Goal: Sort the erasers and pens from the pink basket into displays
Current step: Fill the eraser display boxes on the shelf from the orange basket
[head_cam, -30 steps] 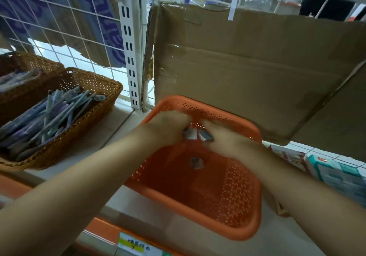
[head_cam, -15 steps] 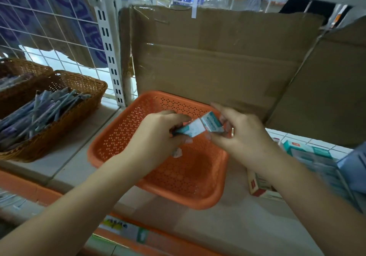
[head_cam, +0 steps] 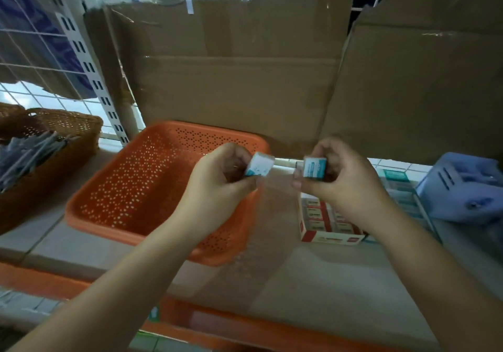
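The pink-orange perforated basket (head_cam: 130,188) lies on the shelf at centre left, and nothing shows inside it. My left hand (head_cam: 217,185) grips a small white-and-teal eraser (head_cam: 258,166) above the basket's right edge. My right hand (head_cam: 343,182) pinches a second white-and-teal eraser (head_cam: 314,168) just to the right of the first. The two erasers are held apart. Below my right hand stands a red-and-white display box (head_cam: 324,232) of erasers. A teal display box (head_cam: 400,188) stands behind it. A wicker basket (head_cam: 62,133) of grey pens (head_cam: 27,153) is at the far left.
Brown cardboard sheets (head_cam: 236,84) line the back of the shelf. A blue plastic organiser (head_cam: 462,188) stands at the far right. A white slotted upright (head_cam: 89,74) and wire grid rise at the left. An orange price rail (head_cam: 245,330) runs along the shelf's front edge.
Both hands lifted out of the basket and moved right with the erasers. The two erasers, held together before, are now pulled apart, one in each hand.
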